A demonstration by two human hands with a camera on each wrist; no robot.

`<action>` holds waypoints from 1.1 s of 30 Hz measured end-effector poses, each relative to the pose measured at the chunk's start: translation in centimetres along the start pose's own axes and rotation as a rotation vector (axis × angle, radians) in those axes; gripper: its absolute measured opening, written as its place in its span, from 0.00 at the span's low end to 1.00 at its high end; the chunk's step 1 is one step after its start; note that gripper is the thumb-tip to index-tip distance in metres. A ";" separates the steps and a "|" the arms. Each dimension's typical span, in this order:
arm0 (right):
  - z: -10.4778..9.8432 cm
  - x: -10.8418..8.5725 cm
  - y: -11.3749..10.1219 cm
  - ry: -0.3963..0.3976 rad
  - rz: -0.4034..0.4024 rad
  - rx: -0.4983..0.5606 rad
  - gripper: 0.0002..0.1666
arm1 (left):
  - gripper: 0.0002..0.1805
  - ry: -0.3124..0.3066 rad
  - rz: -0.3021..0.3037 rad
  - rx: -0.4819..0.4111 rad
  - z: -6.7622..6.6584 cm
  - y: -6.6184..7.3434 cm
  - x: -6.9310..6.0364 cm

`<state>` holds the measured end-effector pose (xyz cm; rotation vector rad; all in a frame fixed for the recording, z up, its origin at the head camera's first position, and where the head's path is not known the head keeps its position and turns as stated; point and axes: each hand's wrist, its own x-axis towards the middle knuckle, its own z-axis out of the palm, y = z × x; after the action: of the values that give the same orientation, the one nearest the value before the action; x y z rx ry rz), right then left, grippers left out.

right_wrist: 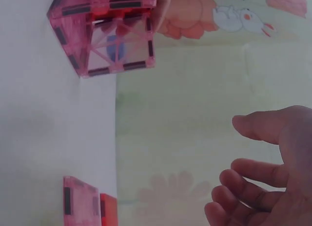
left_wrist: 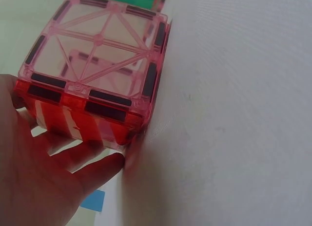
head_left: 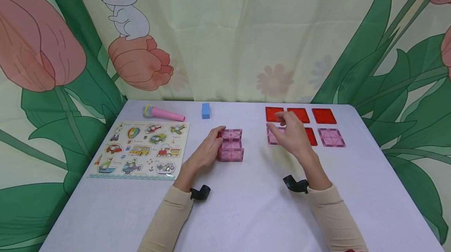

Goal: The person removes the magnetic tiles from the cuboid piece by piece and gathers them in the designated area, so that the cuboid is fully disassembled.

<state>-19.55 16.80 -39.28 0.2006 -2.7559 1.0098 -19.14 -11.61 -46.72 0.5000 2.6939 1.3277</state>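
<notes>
A box-like structure of translucent pink and red magnetic tiles [head_left: 231, 146] stands mid-table. My left hand [head_left: 206, 150] rests along its left side; in the left wrist view the fingers of that hand [left_wrist: 63, 162] lie spread against the red face of the structure [left_wrist: 83, 46]. My right hand [head_left: 292, 134] is raised over the flat tiles at the right, thumb and fingers apart, holding nothing. It partly hides a pink tile [head_left: 272, 136] and a red tile [head_left: 311, 136]. The right wrist view shows the right hand [right_wrist: 263, 172] away from the structure [right_wrist: 117, 46].
Three red tiles, one of them at the right end [head_left: 324, 116], form the back row, with a pink tile [head_left: 331, 137] in front. A blue block [head_left: 206, 111], a pink toy microphone [head_left: 163, 113] and a vehicle picture board [head_left: 139, 150] lie to the left.
</notes>
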 end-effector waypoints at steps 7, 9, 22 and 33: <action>1.4 -0.5 -1.3 -0.076 -0.046 0.006 0.32 | 0.27 0.002 -0.043 -0.065 -0.1 -0.1 0.1; 1.9 -0.7 -1.6 -0.095 -0.070 0.006 0.32 | 0.27 0.001 -0.060 -0.086 -0.1 -0.1 0.1; 4.3 -2.0 -3.1 -0.245 -0.173 0.009 0.29 | 0.26 -0.007 -0.106 -0.193 -0.3 -0.1 0.2; 5.9 -2.8 -3.8 -0.396 -0.215 0.024 0.29 | 0.27 -0.001 -0.092 -0.205 -0.4 -0.3 0.1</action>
<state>-16.94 10.30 -41.96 0.7594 -2.9758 1.0389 -19.35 -12.03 -46.72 0.3513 2.5078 1.5536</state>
